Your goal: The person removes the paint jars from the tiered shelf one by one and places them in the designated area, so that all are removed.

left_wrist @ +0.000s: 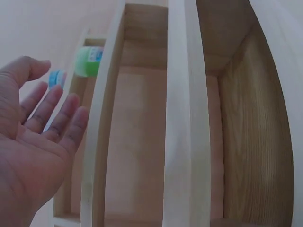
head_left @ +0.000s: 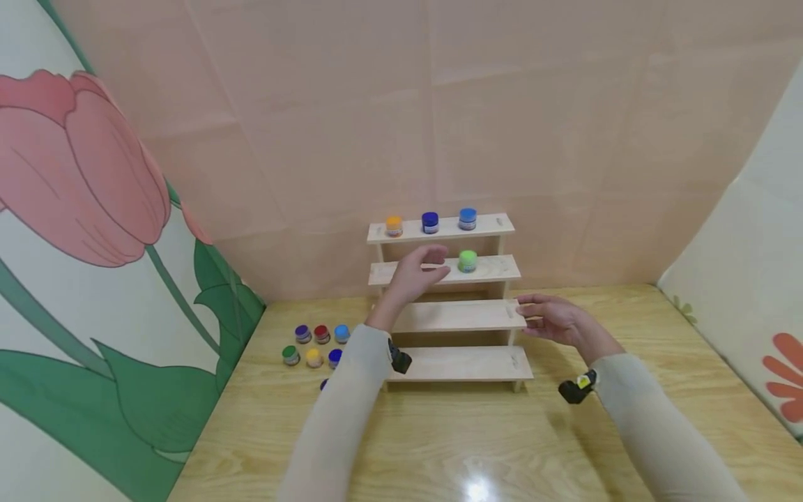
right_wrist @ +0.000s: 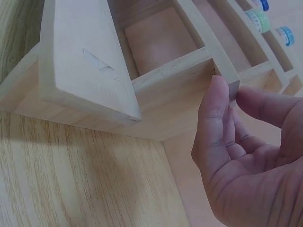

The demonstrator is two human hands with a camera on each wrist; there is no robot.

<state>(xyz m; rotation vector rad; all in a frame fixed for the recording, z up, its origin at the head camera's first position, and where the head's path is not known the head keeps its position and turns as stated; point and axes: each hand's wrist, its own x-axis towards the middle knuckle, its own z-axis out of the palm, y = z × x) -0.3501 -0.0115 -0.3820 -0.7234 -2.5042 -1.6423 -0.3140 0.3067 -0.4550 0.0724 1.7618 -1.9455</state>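
A pale wooden stepped rack with several shelves stands in the middle of the table. Its top shelf carries an orange-lidded jar, a dark blue jar and a lighter blue jar. On the step below sits a light green jar, seen on its side of the frame in the left wrist view. My left hand hovers before that step, left of the green jar, fingers loose and holding nothing. With thumb and fingers, my right hand pinches the right end of the third shelf down.
Left of the rack, several small jars stand on the wood-grain table, among them a green one, a red one and a yellow one. My left forearm partly covers this group. A pinkish cloth backdrop hangs behind the rack.
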